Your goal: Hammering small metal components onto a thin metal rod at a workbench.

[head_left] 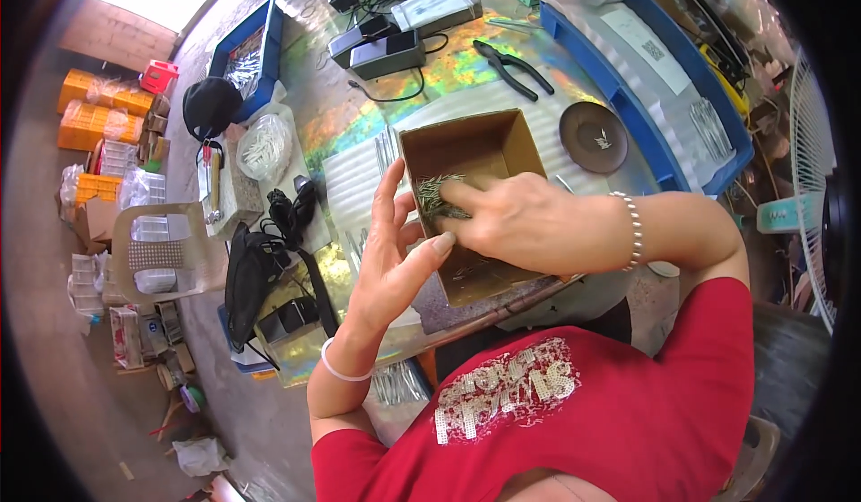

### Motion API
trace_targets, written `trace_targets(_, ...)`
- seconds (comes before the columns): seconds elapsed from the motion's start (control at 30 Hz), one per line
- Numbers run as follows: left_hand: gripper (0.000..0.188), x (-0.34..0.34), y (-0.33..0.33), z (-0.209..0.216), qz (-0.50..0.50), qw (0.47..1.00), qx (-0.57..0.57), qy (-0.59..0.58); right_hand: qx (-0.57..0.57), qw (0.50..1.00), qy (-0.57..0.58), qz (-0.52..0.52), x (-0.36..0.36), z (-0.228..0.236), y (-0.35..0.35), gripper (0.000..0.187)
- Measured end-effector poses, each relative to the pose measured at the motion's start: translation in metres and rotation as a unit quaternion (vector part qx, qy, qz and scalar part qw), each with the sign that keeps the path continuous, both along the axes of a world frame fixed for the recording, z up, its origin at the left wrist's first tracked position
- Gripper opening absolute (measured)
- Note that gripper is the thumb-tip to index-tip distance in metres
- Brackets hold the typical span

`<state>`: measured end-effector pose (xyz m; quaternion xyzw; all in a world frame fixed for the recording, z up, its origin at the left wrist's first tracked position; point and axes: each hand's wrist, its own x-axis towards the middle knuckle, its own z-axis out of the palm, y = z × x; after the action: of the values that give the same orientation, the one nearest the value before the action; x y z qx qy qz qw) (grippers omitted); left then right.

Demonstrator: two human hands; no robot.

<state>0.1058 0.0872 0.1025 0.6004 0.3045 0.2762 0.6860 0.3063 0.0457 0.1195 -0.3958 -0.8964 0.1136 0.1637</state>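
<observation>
An open cardboard box [511, 148] sits in front of me at the near side of the table. A heap of small thin metal pins [432, 199] lies against its left wall. My left hand [390, 255] grips that left side, with its fingers outside and its thumb over the edge. Reaching in from the right, my right hand [525, 219] is closed with its fingertips down among the pins. Those fingertips are slightly blurred and partly hidden. To the right of the box, a round brown dish [583, 150] holds several small light metal pieces.
Black-handled pliers [513, 67] lie beyond the box. A long blue tray [650, 125] borders the right side, and a blue bin [260, 62] of metal parts stands far left. Black chargers [386, 53] with cables are at the back. A bag of white pieces [265, 148] and a black pouch [251, 278] lie left.
</observation>
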Motion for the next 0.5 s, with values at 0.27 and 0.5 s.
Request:
trace_targets(0.27, 0.084, 0.002, 0.012, 0.014, -0.006, 0.999, -0.043, 0.016, -0.023, 0.987, 0.147, -0.067, 0.025, 0.003, 0.007, 0.016)
trace_targets(0.5, 0.081, 0.033, 0.030, 0.028, -0.032, 0.997, -0.019, 0.074, -0.219, 0.764, 0.580, -0.180, 0.086, -0.008, -0.004, 0.010)
